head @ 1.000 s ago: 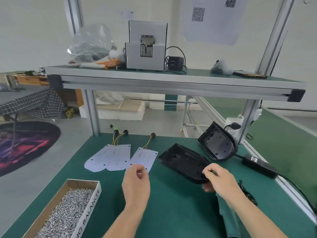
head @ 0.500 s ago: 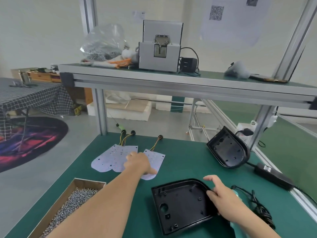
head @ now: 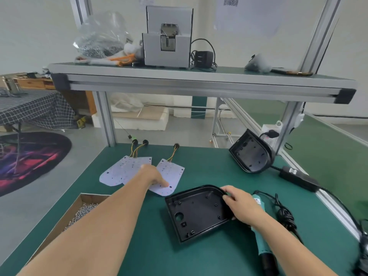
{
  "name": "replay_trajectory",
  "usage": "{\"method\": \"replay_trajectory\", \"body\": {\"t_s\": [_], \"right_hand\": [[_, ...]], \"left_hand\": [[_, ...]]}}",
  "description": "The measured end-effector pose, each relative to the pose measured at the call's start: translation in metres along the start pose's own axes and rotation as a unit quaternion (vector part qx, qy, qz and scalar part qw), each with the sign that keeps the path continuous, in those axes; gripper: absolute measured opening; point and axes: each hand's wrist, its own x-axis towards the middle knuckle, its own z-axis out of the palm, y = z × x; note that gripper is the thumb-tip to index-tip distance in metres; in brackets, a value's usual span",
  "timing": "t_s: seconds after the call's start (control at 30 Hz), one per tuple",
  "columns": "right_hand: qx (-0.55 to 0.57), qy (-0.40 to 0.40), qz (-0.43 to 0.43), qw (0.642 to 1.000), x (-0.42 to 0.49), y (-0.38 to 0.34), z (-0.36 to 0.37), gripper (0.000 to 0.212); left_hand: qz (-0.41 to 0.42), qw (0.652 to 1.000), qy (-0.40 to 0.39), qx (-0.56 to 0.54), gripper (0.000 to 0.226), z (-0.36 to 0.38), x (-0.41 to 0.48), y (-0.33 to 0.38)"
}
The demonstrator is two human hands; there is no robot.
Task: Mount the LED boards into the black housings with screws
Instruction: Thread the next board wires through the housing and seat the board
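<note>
While the housing is steadied cavity-up by the right hand curled over its rim, a board beside it is touched by straight fingers of the left hand, likely for pickup.

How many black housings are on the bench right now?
2. The front housing lies cavity up, its right edge gripped by the right hand. The second housing stands tilted at the back right, by the frame post. None seems hidden.

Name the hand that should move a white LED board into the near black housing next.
Left. The left hand rests on the nearest white LED board, while the right hand grips the rim of the open-side-up black plastic housing, steadying it.
</note>
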Motion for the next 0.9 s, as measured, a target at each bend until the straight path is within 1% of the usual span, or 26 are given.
{"method": "replay_trajectory", "body": {"t_s": [0.07, 0.17, 0.27, 0.33, 0.4, 0.5, 0.63, 0.7, 0.73, 0.83, 0.9], "right_hand": [[0.002, 0.0, -0.002, 1.0, 0.0, 0.001, 0.001, 0.028], [-0.011, 0.004, -0.008, 1.0, 0.0, 0.001, 0.003, 0.033], [-0.027, 0.012, -0.013, 0.999, -0.003, -0.001, 0.004, 0.034], [-0.047, 0.022, -0.019, 0.998, -0.005, -0.002, 0.006, 0.035], [-0.101, 0.033, -0.037, 0.994, -0.005, -0.001, 0.009, 0.035], [-0.161, 0.052, -0.048, 0.984, -0.006, 0.001, 0.013, 0.033], [-0.145, 0.064, -0.052, 0.986, -0.007, 0.002, 0.014, 0.032], [-0.115, 0.087, -0.053, 0.988, -0.003, 0.0, 0.011, 0.03], [-0.083, 0.1, -0.049, 0.99, 0.0, -0.001, 0.009, 0.035], [0.034, 0.119, -0.072, 0.99, 0.006, -0.016, -0.001, 0.073], [0.115, 0.132, -0.102, 0.979, 0.015, -0.03, -0.007, 0.089]], "left_hand": [[-0.001, 0.998, 0.003, -0.064, 0.08, -0.005, -0.007, 0.001], [0.011, 0.987, -0.03, -0.158, 0.054, -0.007, -0.005, -0.01], [0.016, 0.958, -0.067, -0.277, 0.033, -0.01, -0.01, -0.021], [0.026, 0.929, -0.091, -0.358, 0.028, -0.012, -0.019, -0.027], [0.032, 0.9, -0.118, -0.419, 0.029, -0.012, -0.03, -0.033], [0.052, 0.872, -0.156, -0.46, 0.034, -0.014, -0.051, -0.044], [0.142, 0.822, -0.22, -0.505, 0.039, -0.027, -0.087, -0.054], [0.202, 0.804, -0.248, -0.501, 0.052, -0.032, -0.106, -0.06], [0.229, 0.797, -0.265, -0.493, 0.058, -0.034, -0.115, -0.063], [0.293, 0.769, -0.326, -0.466, 0.073, -0.037, -0.139, -0.066], [0.329, 0.748, -0.352, -0.456, 0.067, -0.038, -0.152, -0.062]]}}
